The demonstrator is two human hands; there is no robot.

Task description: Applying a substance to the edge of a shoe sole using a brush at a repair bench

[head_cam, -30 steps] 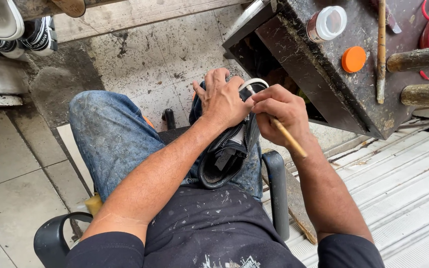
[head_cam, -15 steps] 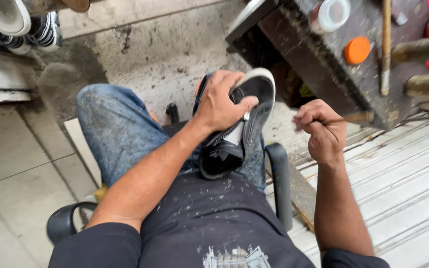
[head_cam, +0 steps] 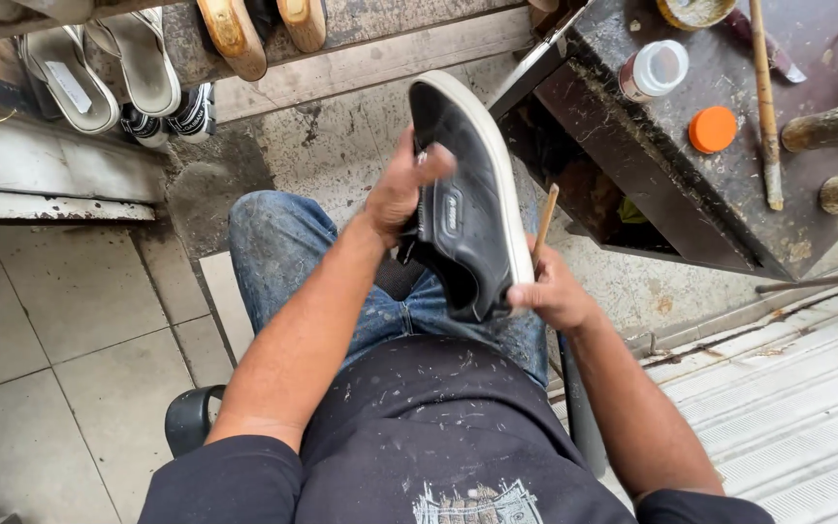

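- Gripping the black sneaker (head_cam: 463,209) with my left hand (head_cam: 402,189), fingers closed around its upper side, I hold it tilted above my lap, white sole toward the workbench (head_cam: 671,184).
- My right hand (head_cam: 553,291) presses the sneaker's heel end and pinches a thin wooden stick (head_cam: 544,219) alongside the sole.
- Beyond the sneaker, on the workbench, sit an orange lid (head_cam: 713,129) and a clear jar (head_cam: 654,70).

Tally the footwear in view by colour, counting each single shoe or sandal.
Black sneaker with white sole, in both hands: 1
White sandals: 2
Black-and-white shoes: 2
Tan wooden soles: 2
Total: 7
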